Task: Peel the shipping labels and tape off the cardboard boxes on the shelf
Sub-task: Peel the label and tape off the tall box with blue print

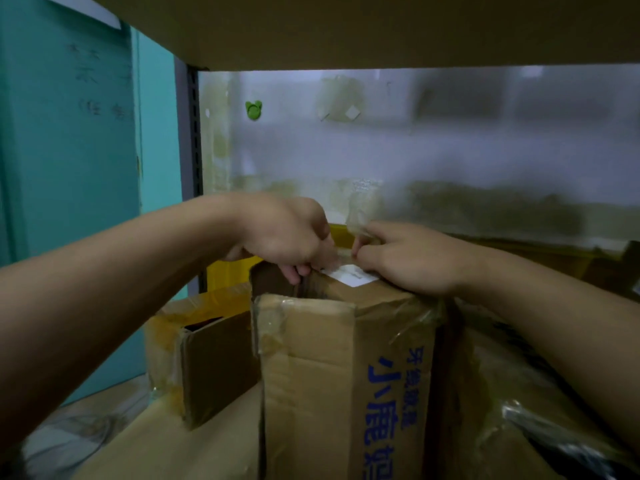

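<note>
A: Right hand (408,258): grip pinches clear tape (362,216) standing up off the box (346,358) top. Left hand (287,233): grip clasps the flap edge, beside the white label (353,276).
B: Suggest: peel low, slowly; left braces the box on the shelf (195,150).

Open room is left above the tall box (311,375), under the upper shelf board (346,29) — closed behind by the back wall (450,150) and at the left by the upright post (194,133). Its middle is taken up by the left hand (287,233), curled over the box rim, and the right hand (408,258), pinching lifted tape (360,213). The flanks are blocked by a lower box (207,358) and a plastic-wrapped box (519,410) — both set close.
</note>
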Demonstrator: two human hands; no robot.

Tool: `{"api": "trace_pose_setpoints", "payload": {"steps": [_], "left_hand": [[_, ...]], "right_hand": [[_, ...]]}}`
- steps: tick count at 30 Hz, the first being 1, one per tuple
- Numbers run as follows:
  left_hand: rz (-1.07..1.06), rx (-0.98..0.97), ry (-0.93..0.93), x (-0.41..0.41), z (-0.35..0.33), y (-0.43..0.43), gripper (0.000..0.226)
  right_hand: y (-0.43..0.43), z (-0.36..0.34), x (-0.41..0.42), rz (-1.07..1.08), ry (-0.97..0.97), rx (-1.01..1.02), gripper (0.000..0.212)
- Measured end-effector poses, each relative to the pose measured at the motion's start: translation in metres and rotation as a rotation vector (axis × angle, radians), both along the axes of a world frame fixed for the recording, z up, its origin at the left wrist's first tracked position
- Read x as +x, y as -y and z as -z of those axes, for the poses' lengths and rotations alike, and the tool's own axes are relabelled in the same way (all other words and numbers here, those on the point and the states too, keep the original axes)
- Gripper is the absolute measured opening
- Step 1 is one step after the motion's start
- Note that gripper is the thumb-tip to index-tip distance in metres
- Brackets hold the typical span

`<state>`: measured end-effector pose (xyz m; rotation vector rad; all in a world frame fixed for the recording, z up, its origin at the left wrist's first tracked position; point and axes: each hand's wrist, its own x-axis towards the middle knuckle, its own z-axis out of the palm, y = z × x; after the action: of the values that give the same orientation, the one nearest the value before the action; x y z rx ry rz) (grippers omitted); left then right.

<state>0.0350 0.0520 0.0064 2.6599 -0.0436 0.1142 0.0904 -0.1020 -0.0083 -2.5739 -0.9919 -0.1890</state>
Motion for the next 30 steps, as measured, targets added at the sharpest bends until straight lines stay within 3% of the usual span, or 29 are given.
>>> {"api": "trace_pose_setpoints", "payload": {"steps": [4,7,9,12,14,17,20,24,27,30], "left_hand": [[-0.006,0.049,0.249,-0.011,0.022,-0.008,0.019],[-0.002,-0.066,0.390,-0.023,0.038,-0.008,0.058],[0.003,-0.081,0.391,-0.031,0.040,-0.009,0.074],[0.060,-0.141,0.245,-0.044,0.035,-0.013,0.091],[0.075,-0.125,0.188,-0.051,0.036,-0.012,0.095],[0.026,-0.100,0.245,-0.060,0.055,-0.003,0.083],[0.008,-0.294,0.427,-0.054,0.081,-0.001,0.080],[-0.035,-0.468,0.597,-0.044,0.112,0.015,0.082],[-0.068,-0.535,0.654,-0.038,0.128,0.031,0.112],[-0.045,-0.526,0.637,-0.028,0.131,0.031,0.105]], "right_hand": [[-0.001,-0.001,0.003,0.030,0.024,0.079,0.025],[0.000,-0.002,0.008,0.075,0.026,0.191,0.022],[0.003,-0.004,0.014,0.116,0.124,0.246,0.018],[0.007,-0.011,0.011,0.051,0.292,0.307,0.047],[0.004,-0.013,0.001,-0.121,0.317,0.305,0.047],[-0.002,-0.011,-0.009,-0.244,0.156,0.172,0.029],[-0.004,-0.011,-0.014,-0.242,0.118,0.012,0.029],[-0.007,-0.005,-0.013,-0.199,0.193,0.034,0.032],[-0.011,0.001,-0.011,-0.153,0.195,0.071,0.024],[-0.012,0.001,-0.009,-0.116,0.177,0.114,0.016]]}}
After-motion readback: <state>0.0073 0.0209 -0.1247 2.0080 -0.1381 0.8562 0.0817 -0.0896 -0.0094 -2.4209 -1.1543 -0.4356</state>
